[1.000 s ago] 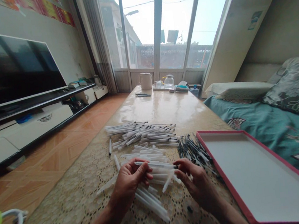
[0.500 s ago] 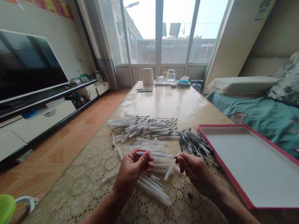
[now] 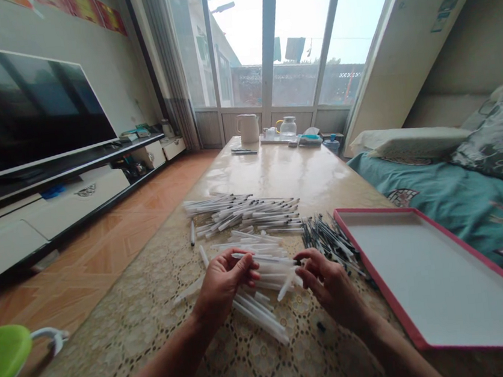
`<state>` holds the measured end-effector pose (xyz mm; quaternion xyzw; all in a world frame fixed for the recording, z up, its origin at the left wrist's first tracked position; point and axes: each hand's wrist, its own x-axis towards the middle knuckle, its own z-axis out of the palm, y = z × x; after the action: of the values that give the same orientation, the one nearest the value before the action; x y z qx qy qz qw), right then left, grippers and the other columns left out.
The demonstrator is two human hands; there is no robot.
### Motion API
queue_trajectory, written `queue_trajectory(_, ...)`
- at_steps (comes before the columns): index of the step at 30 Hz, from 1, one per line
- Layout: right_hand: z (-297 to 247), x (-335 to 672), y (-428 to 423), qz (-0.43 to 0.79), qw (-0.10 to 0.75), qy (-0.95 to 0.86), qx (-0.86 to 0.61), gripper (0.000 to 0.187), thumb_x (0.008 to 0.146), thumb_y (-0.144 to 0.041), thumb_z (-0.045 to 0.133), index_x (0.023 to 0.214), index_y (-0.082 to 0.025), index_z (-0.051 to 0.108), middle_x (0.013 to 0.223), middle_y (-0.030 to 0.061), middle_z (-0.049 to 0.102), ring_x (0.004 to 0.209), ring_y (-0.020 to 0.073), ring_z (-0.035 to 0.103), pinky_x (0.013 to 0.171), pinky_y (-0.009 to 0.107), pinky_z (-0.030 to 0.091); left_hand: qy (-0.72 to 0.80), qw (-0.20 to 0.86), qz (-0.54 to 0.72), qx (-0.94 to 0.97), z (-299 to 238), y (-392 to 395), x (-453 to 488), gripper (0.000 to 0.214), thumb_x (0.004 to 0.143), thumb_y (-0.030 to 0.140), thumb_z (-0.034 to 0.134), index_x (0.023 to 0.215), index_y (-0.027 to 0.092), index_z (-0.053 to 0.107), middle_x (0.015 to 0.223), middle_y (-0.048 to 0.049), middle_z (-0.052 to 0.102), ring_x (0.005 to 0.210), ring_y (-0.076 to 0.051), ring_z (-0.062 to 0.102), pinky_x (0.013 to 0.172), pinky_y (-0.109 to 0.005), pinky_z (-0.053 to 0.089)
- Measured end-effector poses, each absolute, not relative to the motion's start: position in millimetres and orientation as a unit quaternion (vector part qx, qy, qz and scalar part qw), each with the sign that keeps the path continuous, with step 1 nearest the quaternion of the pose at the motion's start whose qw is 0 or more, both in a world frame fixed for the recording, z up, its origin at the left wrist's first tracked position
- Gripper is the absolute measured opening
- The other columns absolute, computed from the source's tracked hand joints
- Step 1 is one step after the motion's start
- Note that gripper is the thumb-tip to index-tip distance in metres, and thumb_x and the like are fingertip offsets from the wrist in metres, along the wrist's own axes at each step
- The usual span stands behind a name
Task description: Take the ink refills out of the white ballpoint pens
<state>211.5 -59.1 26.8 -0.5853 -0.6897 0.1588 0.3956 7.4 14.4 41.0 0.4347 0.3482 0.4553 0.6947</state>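
Observation:
My left hand [image 3: 223,282] pinches a white, translucent pen [image 3: 274,260] between thumb and fingers. The pen points right, and its black end sits beside the fingertips of my right hand [image 3: 332,282]. The right thumb and index finger are parted around that end; whether they still touch it is hard to see. Below and behind the hands lie loose white pen barrels [image 3: 262,320]. Farther back is a pile of white pens with dark ends [image 3: 240,214]. To the right, thin dark refills [image 3: 325,240] are heaped. A small black piece [image 3: 320,327] rests near my right wrist.
A shallow white box with a red rim [image 3: 402,310] stands on the patterned table [image 3: 160,344] at right. A jug [image 3: 249,129], a glass jar [image 3: 288,127] and a tissue pack [image 3: 310,138] are at the far end. A green stool [image 3: 3,362] is at left.
The right thumb and index finger have spread apart at the pen's black end, where they were pinched together before. The left hand keeps its hold on the pen.

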Motion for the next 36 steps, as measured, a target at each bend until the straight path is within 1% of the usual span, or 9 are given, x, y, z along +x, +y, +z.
queue_trajectory(5,28.9,211.0,-59.0,0.173,0.386,-0.693,-0.584,0.034,0.096,-0.034,0.030,0.075,-0.020,0.053,0.057,-0.0024,0.054,0.051,0.0116,0.051,0.055,0.021,0.037,0.331,0.698,0.452,0.446,36.4,15.7,7.6,0.025,0.065,0.031,0.076,0.074,0.013,0.062,0.059,-0.0011,0.068,0.047,-0.010,0.061,0.041,-0.017,0.046)
queue_trajectory(9,30.4,209.6,-58.8,0.184,0.404,-0.681,-0.583,0.021,0.092,-0.035,0.040,0.091,-0.018,0.053,0.060,-0.0027,0.055,0.053,0.0117,0.052,0.053,0.020,0.038,0.335,0.702,0.453,0.435,35.7,16.0,7.9,0.027,0.062,0.031,0.078,0.073,0.013,0.062,0.057,-0.0008,0.068,0.047,-0.010,0.060,0.041,-0.017,0.046)
queue_trajectory(11,30.3,209.5,-58.9,0.204,0.405,-0.679,-0.577,0.023,0.092,-0.036,0.040,0.095,-0.018,0.054,0.061,-0.0022,0.056,0.053,0.0116,0.052,0.052,0.020,0.039,0.341,0.701,0.454,0.431,36.4,16.3,7.8,0.029,0.060,0.032,0.079,0.073,0.013,0.062,0.058,-0.0014,0.068,0.047,-0.011,0.061,0.041,-0.017,0.046)
queue_trajectory(16,28.7,210.0,-58.6,0.231,0.403,-0.679,-0.569,0.035,0.095,-0.037,0.031,0.075,-0.018,0.054,0.056,-0.0021,0.055,0.046,0.0092,0.049,0.048,0.019,0.038,0.346,0.698,0.446,0.441,36.8,16.6,7.8,0.027,0.062,0.031,0.078,0.074,0.013,0.062,0.058,-0.0014,0.068,0.047,-0.011,0.060,0.042,-0.018,0.045)
queue_trajectory(21,27.2,209.0,-56.8,0.284,0.434,-0.646,-0.560,0.028,0.091,-0.042,0.041,0.092,-0.017,0.054,0.060,-0.0020,0.058,0.045,0.0092,0.050,0.045,0.019,0.039,0.344,0.696,0.447,0.445,34.7,17.7,7.9,0.027,0.063,0.032,0.077,0.075,0.014,0.062,0.058,-0.0008,0.068,0.047,-0.010,0.060,0.042,-0.017,0.045)
queue_trajectory(25,24.9,209.2,-56.8,0.327,0.438,-0.633,-0.549,0.039,0.094,-0.044,0.032,0.081,-0.016,0.055,0.055,-0.0022,0.056,0.037,0.0071,0.045,0.039,0.018,0.036,0.337,0.697,0.445,0.450,35.0,17.9,8.0,0.025,0.065,0.031,0.076,0.074,0.013,0.062,0.059,-0.0008,0.068,0.047,-0.010,0.060,0.042,-0.017,0.045)
queue_trajectory(27,25.6,208.8,-57.3,0.324,0.442,-0.630,-0.550,0.036,0.093,-0.043,0.035,0.077,-0.017,0.053,0.055,-0.0027,0.056,0.038,0.0069,0.046,0.040,0.018,0.036,0.338,0.698,0.445,0.447,35.8,17.4,8.0,0.025,0.065,0.030,0.076,0.075,0.013,0.061,0.059,-0.0008,0.068,0.047,-0.009,0.060,0.042,-0.016,0.046)
queue_trajectory(32,28.6,205.2,-57.1,0.373,0.479,-0.588,-0.535,0.026,0.086,-0.043,0.052,0.087,-0.017,0.051,0.062,-0.0024,0.057,0.045,0.0082,0.051,0.044,0.019,0.041,0.337,0.701,0.450,0.439,37.3,16.6,7.9,0.028,0.063,0.032,0.078,0.074,0.013,0.061,0.058,-0.0015,0.069,0.047,-0.010,0.061,0.041,-0.017,0.046)
queue_trajectory(36,23.1,204.9,-55.3,0.435,0.487,-0.553,-0.517,0.034,0.089,-0.048,0.043,0.085,-0.015,0.053,0.062,-0.0011,0.059,0.040,0.0068,0.051,0.038,0.017,0.036,0.335,0.703,0.446,0.441,36.6,17.7,8.2,0.027,0.064,0.031,0.077,0.075,0.012,0.061,0.058,-0.0009,0.068,0.046,-0.009,0.060,0.042,-0.016,0.047)
